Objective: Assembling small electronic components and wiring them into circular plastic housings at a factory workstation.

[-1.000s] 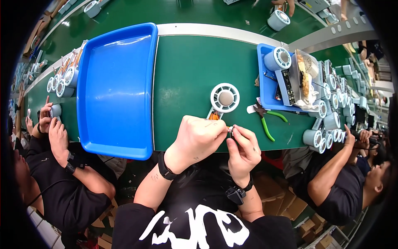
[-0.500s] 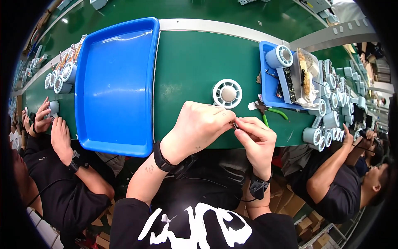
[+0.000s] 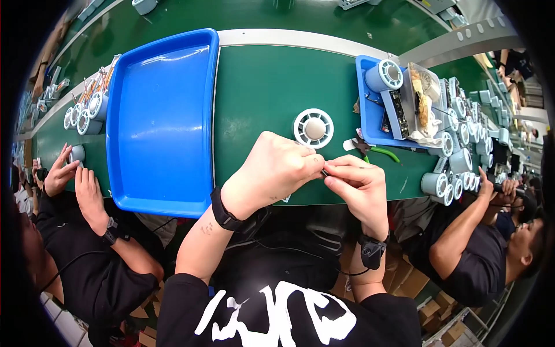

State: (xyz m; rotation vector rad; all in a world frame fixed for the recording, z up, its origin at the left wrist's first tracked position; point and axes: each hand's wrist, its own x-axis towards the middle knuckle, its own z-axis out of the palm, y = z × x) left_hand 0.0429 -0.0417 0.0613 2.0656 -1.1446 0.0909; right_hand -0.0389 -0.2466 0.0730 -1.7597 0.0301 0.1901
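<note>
My left hand (image 3: 276, 169) and my right hand (image 3: 359, 184) meet in front of me near the table's front edge. Between the fingertips of both is a small dark piece (image 3: 325, 172), mostly hidden, whose kind I cannot make out. The left hand's fingers are curled, their tips largely out of sight behind the back of the hand. Thumb and forefinger of the right hand pinch together. Just beyond the hands lies a light-blue round housing (image 3: 314, 128) with a slotted rim and pale domed centre. Green-handled cutters (image 3: 364, 148) rest to its right.
A large blue tray (image 3: 162, 124) stands to the left. At the right, a smaller blue tray (image 3: 365, 118) bears a round housing, circuit-board parts and a clear box. More light-blue housings (image 3: 461, 161) crowd beyond it. Co-workers' hands (image 3: 89, 194) work at both sides.
Both hands stay together around the small dark piece, with only slight shifts of the fingers. The right wrist has moved slightly outward. The whole view has shifted a little.
</note>
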